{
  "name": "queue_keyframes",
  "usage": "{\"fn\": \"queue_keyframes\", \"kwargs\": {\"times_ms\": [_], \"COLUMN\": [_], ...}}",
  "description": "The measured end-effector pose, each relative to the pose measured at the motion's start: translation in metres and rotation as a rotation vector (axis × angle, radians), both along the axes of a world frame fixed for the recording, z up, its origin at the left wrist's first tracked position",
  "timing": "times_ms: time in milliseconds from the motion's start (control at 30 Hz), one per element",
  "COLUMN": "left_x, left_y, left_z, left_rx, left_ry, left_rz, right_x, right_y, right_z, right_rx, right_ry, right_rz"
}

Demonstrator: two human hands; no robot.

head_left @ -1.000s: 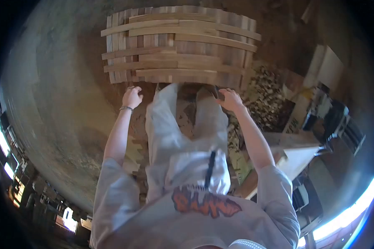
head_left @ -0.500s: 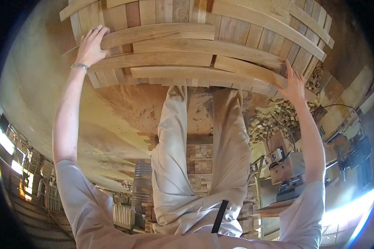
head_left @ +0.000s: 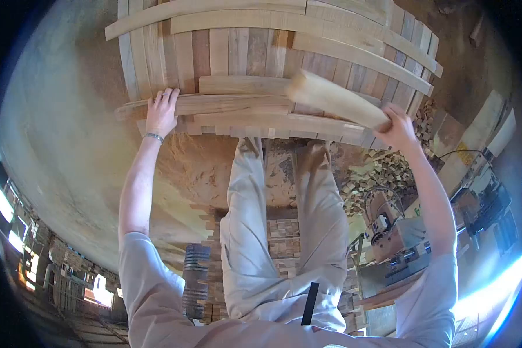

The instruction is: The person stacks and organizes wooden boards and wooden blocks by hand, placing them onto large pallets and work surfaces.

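Observation:
My left hand (head_left: 162, 113) rests on the left part of a long wooden strip (head_left: 232, 104) near the front edge of a surface of side-by-side planks (head_left: 220, 52); its fingers bend over the strip. At the right, my right hand (head_left: 397, 126) is closed round the right end of a short board (head_left: 336, 100). That board is tilted and blurred by motion, its far end pointing up and left above the planks. Another strip (head_left: 243, 85) lies just beyond the one under my left hand.
More long strips (head_left: 365, 58) lie across the planks farther off. Small wood offcuts (head_left: 385, 180) are heaped on the floor at the right, beside a machine (head_left: 394, 232). Stacked wood blocks (head_left: 284, 232) show between my legs.
My right hand has taken hold of a short board and lifted it off the planks. My left hand has moved right and nearer to me. The view has shifted.

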State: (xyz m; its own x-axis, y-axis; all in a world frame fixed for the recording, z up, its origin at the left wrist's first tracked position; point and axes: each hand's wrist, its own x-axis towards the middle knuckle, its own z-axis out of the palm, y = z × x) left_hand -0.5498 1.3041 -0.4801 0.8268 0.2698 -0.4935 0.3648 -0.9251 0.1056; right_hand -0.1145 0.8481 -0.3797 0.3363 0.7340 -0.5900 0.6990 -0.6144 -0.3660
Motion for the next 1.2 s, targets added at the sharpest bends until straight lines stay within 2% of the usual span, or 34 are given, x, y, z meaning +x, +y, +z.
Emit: {"fn": "queue_keyframes", "kwargs": {"times_ms": [33, 67, 133, 200, 267, 300, 367, 400, 467, 533, 600, 667, 700, 733, 767, 800, 867, 967, 1033, 1067, 1100, 1167, 1200], "left_x": [-0.008, -0.016, -0.029, -0.036, -0.022, -0.033, -0.053, -0.06, -0.053, -0.025, 0.01, 0.044, 0.072, 0.1, 0.121, 0.14, 0.177, 0.218, 0.225, 0.223, 0.22, 0.214, 0.213], "left_y": [0.005, 0.011, 0.016, 0.011, 0.005, 0.009, 0.024, 0.028, 0.03, 0.015, -0.001, -0.017, -0.028, -0.038, -0.045, -0.053, -0.078, -0.115, -0.126, -0.131, -0.138, -0.148, -0.152], "left_z": [-0.003, 0.003, 0.021, 0.077, 0.154, 0.182, 0.219, 0.233, 0.243, 0.245, 0.227, 0.197, 0.184, 0.167, 0.142, 0.118, 0.077, 0.028, 0.002, -0.007, -0.011, -0.014, -0.008], "left_rx": [0.006, 0.014, -0.12, -0.107, -0.097, -0.09, -0.08, -0.124, -0.174, -0.287, -0.353, -0.251, -0.268, -0.288, -0.26, -0.23, -0.113, -0.189, -0.202, -0.21, -0.207, -0.308, -0.41], "left_ry": [0.087, 0.097, -0.003, -0.045, 0.305, 0.24, 0.166, 0.133, 0.096, 0.129, -0.049, -0.164, -0.143, -0.125, -0.252, -0.378, -0.463, -0.436, -0.413, -0.386, -0.382, -0.283, -0.204], "left_rz": [-0.068, -0.075, -0.118, -0.045, 0.167, 0.098, 0.023, 0.041, 0.049, 0.181, 0.092, -0.025, 0.018, 0.06, -0.019, -0.097, -0.247, -0.296, -0.309, -0.324, -0.317, -0.261, -0.181], "right_x": [-0.009, -0.024, -0.046, -0.061, -0.081, -0.094, -0.108, -0.109, -0.108, -0.117, -0.121, -0.123, -0.125, -0.126, -0.128, -0.129, -0.135, -0.139, -0.153, -0.162, -0.169, -0.177, -0.169], "right_y": [0.015, 0.036, 0.063, 0.075, 0.079, 0.077, 0.076, 0.076, 0.075, 0.079, 0.082, 0.084, 0.081, 0.079, 0.075, 0.071, 0.062, 0.045, 0.055, 0.057, 0.053, 0.05, 0.06], "right_z": [-0.017, -0.028, -0.05, -0.072, -0.08, -0.08, -0.08, -0.082, -0.085, -0.093, -0.092, -0.085, -0.086, -0.087, -0.089, -0.093, -0.092, -0.095, -0.068, -0.07, -0.079, -0.097, -0.087], "right_rx": [0.111, 0.147, 0.194, 0.209, 0.251, 0.251, 0.289, 0.292, 0.114, 0.075, 0.042, -0.049, -0.054, 0.038, 0.13, 0.262, 0.273, 0.284, 0.264, 0.267, 0.27, 0.104, 0.07], "right_ry": [-0.015, -0.032, -0.036, -0.031, 0.047, 0.055, -0.115, -0.12, -0.024, -0.121, -0.208, -0.179, -0.174, -0.135, -0.098, -0.138, -0.158, -0.195, -0.125, -0.156, -0.151, -0.367, -0.237], "right_rz": [0.077, 0.055, 0.067, 0.09, 0.172, 0.158, 0.162, 0.158, 0.104, 0.139, 0.18, 0.111, 0.112, 0.041, -0.033, -0.016, 0.031, 0.139, -0.034, -0.009, -0.002, 0.179, 0.149]}}
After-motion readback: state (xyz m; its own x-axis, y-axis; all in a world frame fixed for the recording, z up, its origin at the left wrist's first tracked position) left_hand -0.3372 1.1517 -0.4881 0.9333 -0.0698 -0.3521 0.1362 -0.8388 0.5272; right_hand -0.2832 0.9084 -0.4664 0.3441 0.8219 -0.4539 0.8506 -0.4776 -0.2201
